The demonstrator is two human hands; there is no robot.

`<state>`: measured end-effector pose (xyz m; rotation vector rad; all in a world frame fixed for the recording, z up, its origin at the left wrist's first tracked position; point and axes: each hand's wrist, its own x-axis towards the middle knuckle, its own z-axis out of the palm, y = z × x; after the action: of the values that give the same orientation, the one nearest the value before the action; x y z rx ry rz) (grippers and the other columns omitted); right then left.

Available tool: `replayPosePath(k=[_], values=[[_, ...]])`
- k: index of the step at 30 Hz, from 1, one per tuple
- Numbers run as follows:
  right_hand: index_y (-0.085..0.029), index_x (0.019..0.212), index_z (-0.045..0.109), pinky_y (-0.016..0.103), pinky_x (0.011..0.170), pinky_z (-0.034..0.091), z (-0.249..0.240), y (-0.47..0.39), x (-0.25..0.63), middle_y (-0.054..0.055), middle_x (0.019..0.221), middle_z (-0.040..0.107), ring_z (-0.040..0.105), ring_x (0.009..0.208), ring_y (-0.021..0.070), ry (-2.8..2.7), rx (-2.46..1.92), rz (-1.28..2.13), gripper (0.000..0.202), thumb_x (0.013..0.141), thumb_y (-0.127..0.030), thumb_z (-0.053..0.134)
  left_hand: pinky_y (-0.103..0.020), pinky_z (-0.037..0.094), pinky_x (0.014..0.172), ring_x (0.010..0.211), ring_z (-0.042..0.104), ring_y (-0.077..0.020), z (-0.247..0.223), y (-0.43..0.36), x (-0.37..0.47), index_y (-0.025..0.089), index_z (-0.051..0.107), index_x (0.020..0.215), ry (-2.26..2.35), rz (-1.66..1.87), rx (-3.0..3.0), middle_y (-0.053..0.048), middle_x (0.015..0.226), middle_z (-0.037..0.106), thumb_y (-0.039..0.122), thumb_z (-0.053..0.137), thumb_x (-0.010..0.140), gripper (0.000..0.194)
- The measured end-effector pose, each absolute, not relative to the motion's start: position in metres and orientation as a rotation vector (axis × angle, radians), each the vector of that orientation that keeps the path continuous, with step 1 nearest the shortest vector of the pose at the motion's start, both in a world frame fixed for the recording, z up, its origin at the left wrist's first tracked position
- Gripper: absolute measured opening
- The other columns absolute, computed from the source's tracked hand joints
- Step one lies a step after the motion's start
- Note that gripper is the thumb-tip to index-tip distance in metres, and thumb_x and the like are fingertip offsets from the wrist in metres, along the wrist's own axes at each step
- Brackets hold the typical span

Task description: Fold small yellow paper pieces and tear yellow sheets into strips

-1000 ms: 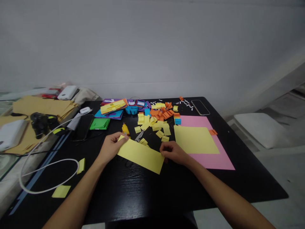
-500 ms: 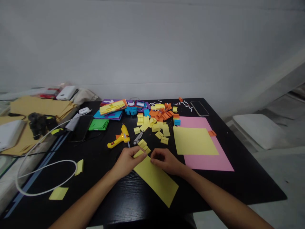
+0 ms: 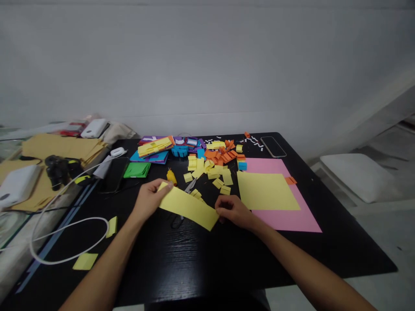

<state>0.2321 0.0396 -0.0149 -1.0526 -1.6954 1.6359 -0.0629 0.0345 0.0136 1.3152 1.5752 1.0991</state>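
1. Head view: the table [image 3: 340, 246] is black, with a faint wood-like grain that catches a soft sheen near its front edge.
2. Pale yellow paper makes up the strip [image 3: 188, 208], a long, smooth, matte rectangle with straight edges. It bows slightly and slants down from left to right, raised over the middle of the table.
3. Its upper left end is pinched between thumb and fingers of the left hand [image 3: 149, 199].
4. At its right end, the right hand [image 3: 235, 211] has its fingers curled into a narrow pinch; whether they grip the edge or only touch it, I cannot tell.
5. Behind the strip lie metal scissors [image 3: 190, 186], partly covered by it, and a yellow plastic glue gun [image 3: 171, 177], mostly hidden.
6. Beyond these spreads a loose heap of creased yellow bits [image 3: 213, 173] and sharply folded orange bits [image 3: 221, 154].
7. To the right, a flat yellow sheet [image 3: 269, 192] overlaps a larger pink sheet [image 3: 285, 221].
8. Leftward sit a green stack [image 3: 137, 169] of thin paper and a smooth white cable [image 3: 65, 261], curved in a loop.
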Motion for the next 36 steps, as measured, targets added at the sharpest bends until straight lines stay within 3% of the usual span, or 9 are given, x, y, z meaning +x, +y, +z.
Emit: replayPosePath(k=[3,8,13,16,26,36], values=[[-0.020,0.070,0.058,0.025,0.051,0.043,-0.017,0.043,0.238,-0.003,0.056,0.060,0.056,0.050,0.0130,-1.671,-1.042,1.680,0.009,0.074,-0.027,0.062,-0.022,0.042,0.052,0.057,0.059,-0.0143,0.018,0.040,-0.077,0.014,0.077,0.079,1.598,1.131,1.286,-0.003,0.068,0.072,0.052,0.080,0.072,0.038],[-0.021,0.065,0.050,0.024,0.047,0.032,-0.017,0.045,0.241,-0.006,0.052,0.046,0.042,0.047,0.0100,-1.603,-1.044,1.552,0.019,0.077,-0.031,0.061,-0.022,0.042,0.053,0.057,0.058,-0.0140,0.016,0.036,-0.069,0.014,0.075,0.081,1.508,1.092,1.228,-0.003,0.069,0.071,0.055,0.081,0.073,0.042],[-0.020,0.094,0.066,0.029,0.070,0.048,-0.014,0.039,0.233,0.002,0.084,0.067,0.060,0.075,0.0160,-1.689,-1.005,1.369,0.026,0.080,-0.039,0.077,-0.023,0.042,0.054,0.057,0.058,-0.0137,0.012,0.026,-0.047,0.014,0.074,0.084,1.374,1.014,1.192,-0.003,0.069,0.069,0.058,0.079,0.076,0.045],[-0.019,0.099,0.071,0.030,0.073,0.051,-0.019,0.038,0.229,0.004,0.088,0.073,0.066,0.078,0.0178,-1.702,-1.045,1.439,0.028,0.082,-0.041,0.078,-0.023,0.042,0.054,0.056,0.057,-0.0136,0.015,0.023,-0.041,0.015,0.073,0.082,1.322,0.976,1.217,-0.002,0.067,0.067,0.058,0.077,0.077,0.043],[-0.020,0.087,0.084,0.032,0.076,0.055,-0.016,0.041,0.235,0.006,0.085,0.082,0.074,0.080,0.0221,-1.814,-1.037,1.573,0.025,0.075,-0.041,0.086,-0.021,0.039,0.054,0.057,0.054,-0.0120,0.020,0.012,-0.039,0.015,0.072,0.085,1.087,0.485,1.477,-0.002,0.067,0.066,0.037,0.070,0.086,0.023],[-0.020,0.091,0.085,0.030,0.077,0.054,-0.018,0.030,0.225,0.006,0.087,0.083,0.076,0.081,0.0214,-1.920,-0.902,1.540,0.022,0.081,-0.039,0.083,-0.021,0.035,0.058,0.061,0.048,-0.0108,0.020,0.000,-0.008,0.016,0.069,0.081,1.108,0.387,1.789,0.003,0.066,0.057,0.022,0.057,0.088,0.015]])
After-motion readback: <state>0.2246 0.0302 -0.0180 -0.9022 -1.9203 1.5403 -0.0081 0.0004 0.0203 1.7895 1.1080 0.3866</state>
